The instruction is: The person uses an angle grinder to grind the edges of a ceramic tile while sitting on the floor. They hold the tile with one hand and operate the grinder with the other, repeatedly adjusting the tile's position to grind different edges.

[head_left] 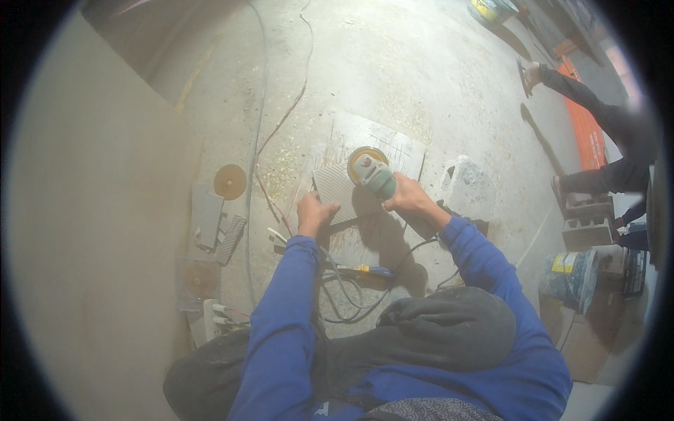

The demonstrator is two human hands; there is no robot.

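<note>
My right hand (411, 198) is wrapped round the green and grey body of an angle grinder (379, 179). The grinder's round, gold-coloured disc (359, 156) is over the far right part of a grey tile (333, 186) with a ridged surface; I cannot tell whether it touches. At the tile's left edge, my left hand (317, 212) grips it, thumb on top and fingers partly hidden. Beneath the tile lies a pale, scored board (379, 135) on the floor. A blue and yellow tool (365, 269) lies near my knees, among loops of dark cable (351, 319).
To the left are a loose disc (229, 182), tile offcuts (206, 216), a disc in a clear case (199, 278) and a power strip (208, 319). Long cables (257, 116) cross the floor. A bucket (570, 277), hollow blocks (588, 233) and another person (607, 175) are at right.
</note>
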